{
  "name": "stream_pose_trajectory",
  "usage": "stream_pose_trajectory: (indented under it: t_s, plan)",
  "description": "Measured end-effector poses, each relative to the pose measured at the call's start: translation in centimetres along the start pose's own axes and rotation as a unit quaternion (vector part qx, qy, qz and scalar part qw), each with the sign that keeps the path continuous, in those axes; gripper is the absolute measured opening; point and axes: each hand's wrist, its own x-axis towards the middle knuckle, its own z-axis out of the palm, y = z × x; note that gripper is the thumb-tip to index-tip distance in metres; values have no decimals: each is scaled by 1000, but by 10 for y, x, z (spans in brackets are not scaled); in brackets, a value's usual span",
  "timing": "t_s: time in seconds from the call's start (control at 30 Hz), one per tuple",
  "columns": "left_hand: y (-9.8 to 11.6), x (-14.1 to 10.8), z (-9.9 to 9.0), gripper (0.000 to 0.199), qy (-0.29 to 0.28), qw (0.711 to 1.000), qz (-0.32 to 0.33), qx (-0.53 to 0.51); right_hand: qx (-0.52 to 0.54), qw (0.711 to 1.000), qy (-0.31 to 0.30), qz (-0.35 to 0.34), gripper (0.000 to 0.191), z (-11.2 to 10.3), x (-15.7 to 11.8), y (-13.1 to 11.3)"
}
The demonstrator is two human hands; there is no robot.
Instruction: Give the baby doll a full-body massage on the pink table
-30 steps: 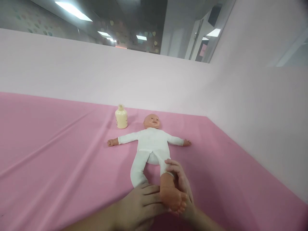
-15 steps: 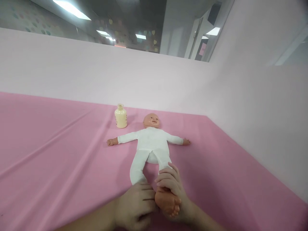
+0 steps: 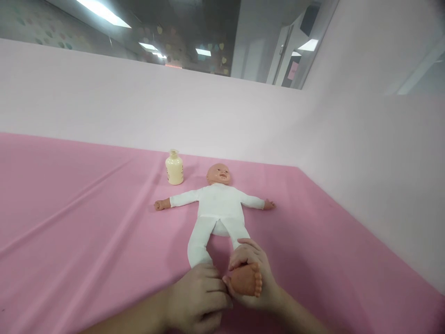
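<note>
A baby doll (image 3: 220,202) in a white suit lies on its back, arms spread, head toward the far wall. My right hand (image 3: 262,273) is closed around the ankle of the leg at right, fingers over the white cloth. The doll's bare foot (image 3: 245,279) sticks out of this grip, sole toward me and toes to the right. My left hand (image 3: 198,297) is closed over the lower end of the other leg (image 3: 200,246), hiding that foot. Its fingertips come close to the heel of the foot in my right hand.
Left of the doll's head stands a pale yellow bottle (image 3: 174,170). Pink cloth (image 3: 104,222) with a few creases covers the surface. A white wall (image 3: 156,102) closes off the back, with a window (image 3: 194,32) above, and another wall (image 3: 375,153) rises at right.
My right hand has turned the doll's foot at the ankle: its toes pointed down to the right and now point right, slightly higher. My left hand stays nearly in place.
</note>
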Motion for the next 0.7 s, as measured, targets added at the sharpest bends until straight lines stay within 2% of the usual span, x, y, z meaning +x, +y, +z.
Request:
stream_pose_trajectory:
  t_s: [0.1, 0.2, 0.47, 0.7]
  plan:
    - [-1, -4, 1, 27, -15, 1000, -13, 7, 24, 1000, 7, 9, 38, -1, -1, 1]
    - [-2, -6, 4, 24, -55, 998, -26, 15, 39, 999, -2, -4, 44, -4, 2, -1]
    - [-1, -3, 7, 14, -164, 984, -67, -14, 36, 996, -41, -74, 36, -9, 11, -9]
    - [-3, 2, 3, 16, -167, 978, -81, -92, 66, 990, -68, -102, 28, -8, 13, -15]
